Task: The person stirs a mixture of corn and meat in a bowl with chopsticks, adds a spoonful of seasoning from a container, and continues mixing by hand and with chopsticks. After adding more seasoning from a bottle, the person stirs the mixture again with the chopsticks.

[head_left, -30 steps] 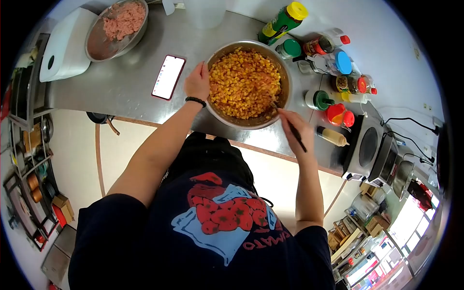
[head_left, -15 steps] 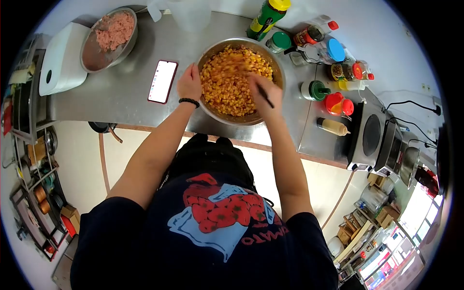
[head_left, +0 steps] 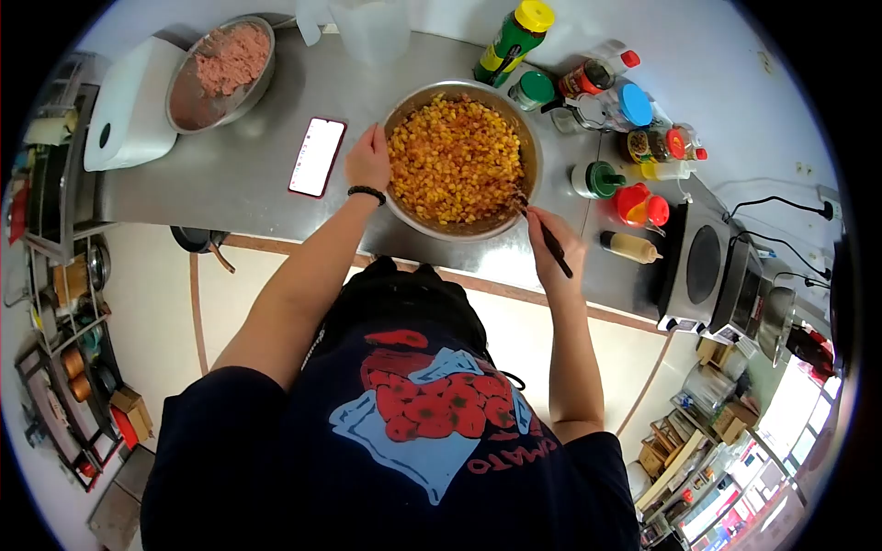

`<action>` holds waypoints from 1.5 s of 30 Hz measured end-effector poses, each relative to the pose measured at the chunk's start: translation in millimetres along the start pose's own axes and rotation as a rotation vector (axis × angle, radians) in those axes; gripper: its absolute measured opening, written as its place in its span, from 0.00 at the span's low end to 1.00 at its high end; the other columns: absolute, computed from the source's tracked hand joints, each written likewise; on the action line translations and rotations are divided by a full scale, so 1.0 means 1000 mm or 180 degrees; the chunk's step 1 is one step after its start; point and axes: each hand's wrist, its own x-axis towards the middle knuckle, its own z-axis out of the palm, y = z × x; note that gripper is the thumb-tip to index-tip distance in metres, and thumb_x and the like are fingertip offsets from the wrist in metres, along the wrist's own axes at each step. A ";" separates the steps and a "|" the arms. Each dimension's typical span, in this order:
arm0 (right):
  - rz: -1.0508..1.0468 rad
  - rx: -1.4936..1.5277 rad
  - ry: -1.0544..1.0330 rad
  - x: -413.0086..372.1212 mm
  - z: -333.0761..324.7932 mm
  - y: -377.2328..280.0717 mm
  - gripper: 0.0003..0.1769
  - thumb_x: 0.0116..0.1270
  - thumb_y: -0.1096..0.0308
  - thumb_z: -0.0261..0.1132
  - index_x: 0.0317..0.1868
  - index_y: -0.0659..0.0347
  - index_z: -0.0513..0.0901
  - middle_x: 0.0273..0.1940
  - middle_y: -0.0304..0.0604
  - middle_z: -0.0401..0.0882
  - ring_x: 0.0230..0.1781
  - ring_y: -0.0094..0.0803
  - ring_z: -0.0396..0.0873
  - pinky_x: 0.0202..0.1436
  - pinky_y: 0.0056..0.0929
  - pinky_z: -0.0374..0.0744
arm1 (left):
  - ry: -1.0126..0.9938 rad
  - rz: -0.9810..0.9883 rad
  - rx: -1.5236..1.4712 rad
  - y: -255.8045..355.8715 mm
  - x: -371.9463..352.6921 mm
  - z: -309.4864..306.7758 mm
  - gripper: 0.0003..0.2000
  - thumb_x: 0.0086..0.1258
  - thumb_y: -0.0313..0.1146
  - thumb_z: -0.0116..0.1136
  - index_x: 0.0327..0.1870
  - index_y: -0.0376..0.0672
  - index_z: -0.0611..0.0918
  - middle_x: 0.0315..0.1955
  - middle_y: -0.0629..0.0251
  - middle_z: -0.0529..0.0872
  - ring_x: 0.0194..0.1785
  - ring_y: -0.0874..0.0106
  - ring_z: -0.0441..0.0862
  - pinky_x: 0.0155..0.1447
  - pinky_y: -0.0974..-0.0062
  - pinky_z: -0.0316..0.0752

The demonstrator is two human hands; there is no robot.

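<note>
A large metal bowl holds yellow corn kernels mixed with reddish bits. My left hand, with a black beaded bracelet at the wrist, grips the bowl's left rim. At the lower right rim, my right hand is closed around the dark handle of a utensil. The utensil's far end rests in the corn near the bowl's right wall, partly hidden. Left of the bowl lies a phone with a lit screen.
A tilted metal bowl of minced meat stands at the back left beside a white appliance. Bottles and jars, among them a green bottle and a red-capped container, line the right. A hotplate is beyond.
My right hand has moved from over the corn to the right and toward me, past the bowl's rim, with the utensil. My left hand stays on the rim.
</note>
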 end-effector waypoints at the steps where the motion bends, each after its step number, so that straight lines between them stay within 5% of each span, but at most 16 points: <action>1: 0.0025 -0.0014 0.0139 0.001 0.008 -0.001 0.07 0.61 0.72 0.63 0.39 0.63 0.82 0.36 0.50 0.81 0.34 0.42 0.81 0.38 0.30 0.78 | -0.0072 -0.0101 -0.0018 0.003 -0.001 -0.001 0.19 0.71 0.47 0.44 0.51 0.43 0.79 0.40 0.53 0.83 0.44 0.55 0.80 0.47 0.64 0.74; 7: -0.0975 0.1484 -0.0375 0.033 0.087 -0.035 0.07 0.60 0.73 0.64 0.38 0.64 0.82 0.33 0.49 0.82 0.33 0.35 0.81 0.38 0.25 0.77 | -0.0145 0.0020 -0.0219 -0.008 0.007 -0.002 0.21 0.70 0.48 0.44 0.52 0.40 0.78 0.42 0.51 0.83 0.47 0.57 0.80 0.50 0.67 0.73; 11: -0.0478 0.1760 0.0199 0.095 0.098 0.007 0.08 0.60 0.72 0.65 0.40 0.63 0.83 0.32 0.49 0.82 0.30 0.32 0.81 0.36 0.23 0.76 | -0.0678 -0.0154 -0.0521 -0.030 0.021 -0.008 0.22 0.70 0.47 0.46 0.54 0.39 0.77 0.39 0.53 0.84 0.41 0.64 0.82 0.46 0.71 0.75; 13: 0.0091 0.0839 0.0378 0.101 0.050 0.006 0.08 0.60 0.71 0.65 0.40 0.62 0.84 0.34 0.49 0.83 0.31 0.32 0.82 0.37 0.23 0.77 | -0.0946 -0.1092 -0.1015 -0.016 0.018 -0.028 0.20 0.71 0.45 0.46 0.55 0.41 0.78 0.34 0.59 0.84 0.33 0.73 0.81 0.38 0.75 0.76; 15: 0.0231 0.0492 0.0581 0.096 0.022 0.018 0.10 0.61 0.68 0.64 0.41 0.62 0.83 0.35 0.49 0.83 0.35 0.28 0.83 0.38 0.25 0.77 | -0.0835 -0.1150 -0.1111 -0.018 0.015 -0.036 0.19 0.71 0.43 0.47 0.55 0.41 0.78 0.30 0.64 0.82 0.28 0.79 0.77 0.33 0.79 0.75; 18: -0.0748 0.0418 0.0456 0.073 0.046 0.038 0.11 0.60 0.74 0.63 0.43 0.61 0.83 0.37 0.48 0.83 0.31 0.34 0.82 0.36 0.25 0.78 | -0.0436 -0.0915 -0.1168 -0.029 0.011 -0.036 0.16 0.71 0.40 0.49 0.53 0.42 0.79 0.31 0.68 0.80 0.24 0.80 0.73 0.30 0.82 0.71; 19: 0.0223 0.1768 -0.0279 0.056 0.072 0.042 0.13 0.59 0.76 0.61 0.45 0.59 0.82 0.39 0.47 0.82 0.34 0.35 0.81 0.37 0.25 0.78 | -0.0438 -0.0910 -0.1170 -0.027 0.008 -0.035 0.16 0.71 0.40 0.49 0.53 0.42 0.79 0.31 0.68 0.80 0.24 0.80 0.73 0.30 0.82 0.71; 20: -0.0160 0.1632 -0.0678 0.037 0.085 0.031 0.13 0.57 0.79 0.61 0.44 0.59 0.81 0.38 0.46 0.81 0.37 0.37 0.81 0.38 0.27 0.78 | -0.0379 -0.0883 -0.1192 -0.023 0.005 -0.035 0.16 0.70 0.39 0.50 0.53 0.41 0.79 0.31 0.66 0.81 0.28 0.79 0.75 0.34 0.81 0.73; 21: -0.1677 0.0775 -0.0775 0.029 0.091 0.025 0.11 0.56 0.78 0.62 0.41 0.61 0.80 0.37 0.47 0.80 0.37 0.39 0.80 0.39 0.30 0.78 | -0.0326 -0.0858 -0.1199 -0.021 0.002 -0.037 0.17 0.69 0.39 0.51 0.53 0.39 0.79 0.32 0.65 0.82 0.32 0.78 0.77 0.37 0.79 0.74; 23: -0.1593 0.0730 -0.1380 0.012 0.066 -0.001 0.09 0.56 0.76 0.63 0.39 0.61 0.79 0.36 0.47 0.80 0.36 0.41 0.80 0.39 0.32 0.78 | -0.0341 -0.0653 -0.1093 -0.023 0.001 -0.042 0.16 0.69 0.38 0.51 0.53 0.38 0.79 0.32 0.65 0.82 0.32 0.78 0.76 0.38 0.80 0.73; 25: -0.1301 0.0860 -0.1342 0.003 0.044 0.013 0.07 0.56 0.74 0.60 0.37 0.60 0.80 0.37 0.47 0.81 0.38 0.43 0.80 0.41 0.33 0.77 | -0.0365 -0.0447 -0.1003 -0.022 -0.002 -0.048 0.16 0.68 0.37 0.52 0.53 0.38 0.79 0.32 0.66 0.82 0.32 0.79 0.76 0.39 0.80 0.73; 30: -0.0533 0.0154 0.0025 0.001 0.005 0.034 0.09 0.61 0.74 0.60 0.43 0.62 0.80 0.38 0.50 0.81 0.38 0.46 0.80 0.40 0.35 0.78 | -0.0502 -0.0252 -0.1176 -0.033 -0.011 -0.055 0.16 0.68 0.34 0.53 0.52 0.37 0.78 0.37 0.67 0.83 0.36 0.79 0.75 0.43 0.80 0.72; 34: -0.0816 0.0480 -0.0783 -0.009 0.032 0.014 0.08 0.61 0.72 0.62 0.41 0.63 0.81 0.38 0.50 0.82 0.37 0.42 0.81 0.40 0.31 0.79 | -0.0667 -0.0284 -0.1250 -0.011 -0.020 -0.050 0.15 0.68 0.34 0.52 0.52 0.37 0.78 0.39 0.66 0.83 0.39 0.78 0.77 0.45 0.80 0.72; 39: -0.0392 0.1120 0.0561 0.041 0.034 0.036 0.05 0.59 0.72 0.64 0.34 0.63 0.82 0.33 0.49 0.82 0.30 0.43 0.81 0.36 0.31 0.78 | -0.1161 -0.0025 -0.1384 0.033 -0.020 -0.045 0.14 0.70 0.31 0.51 0.54 0.38 0.77 0.40 0.68 0.82 0.42 0.81 0.77 0.48 0.84 0.72; 41: 0.0497 0.0933 0.0898 0.054 0.016 0.035 0.06 0.57 0.71 0.66 0.33 0.64 0.82 0.31 0.49 0.82 0.30 0.42 0.81 0.35 0.29 0.78 | -0.1232 0.0084 -0.1299 0.047 -0.015 -0.043 0.14 0.70 0.31 0.50 0.54 0.38 0.77 0.41 0.68 0.82 0.43 0.81 0.77 0.49 0.84 0.71; 45: -0.0204 0.0331 0.0900 0.025 0.014 0.035 0.07 0.57 0.69 0.66 0.33 0.63 0.83 0.30 0.49 0.81 0.29 0.41 0.81 0.33 0.29 0.77 | -0.1214 0.0418 -0.1373 0.068 -0.006 -0.038 0.14 0.70 0.34 0.51 0.52 0.39 0.78 0.38 0.66 0.84 0.40 0.78 0.78 0.46 0.80 0.73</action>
